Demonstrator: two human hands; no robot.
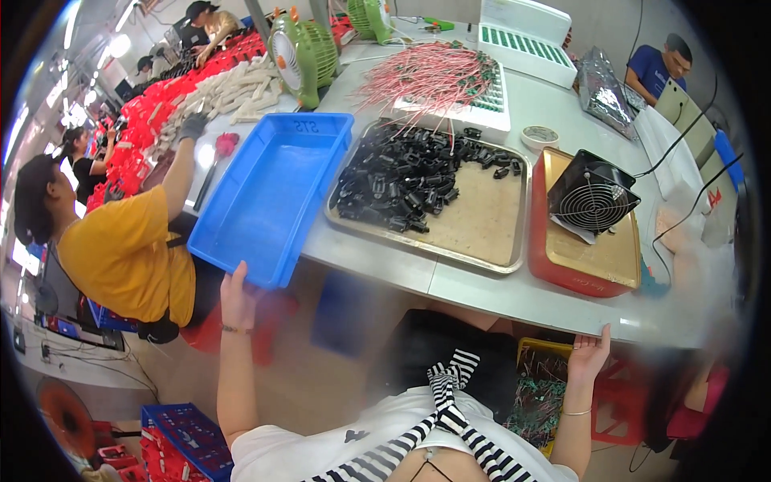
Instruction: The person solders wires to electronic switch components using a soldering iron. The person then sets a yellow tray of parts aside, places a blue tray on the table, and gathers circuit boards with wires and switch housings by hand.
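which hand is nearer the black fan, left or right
Right. The right hand is at the front edge of the table, nearer you than the black fan; the left hand is farther left, at the blue tray's near end.

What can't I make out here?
Head view: underside of the blue tray by the left hand, turned from the camera.
Head view: part of the white foam tray, covered by pinkish wires.
Head view: bottom black parts, under others.
Head view: contents of the yellow crate, too small.
Head view: table's right end, blurred.
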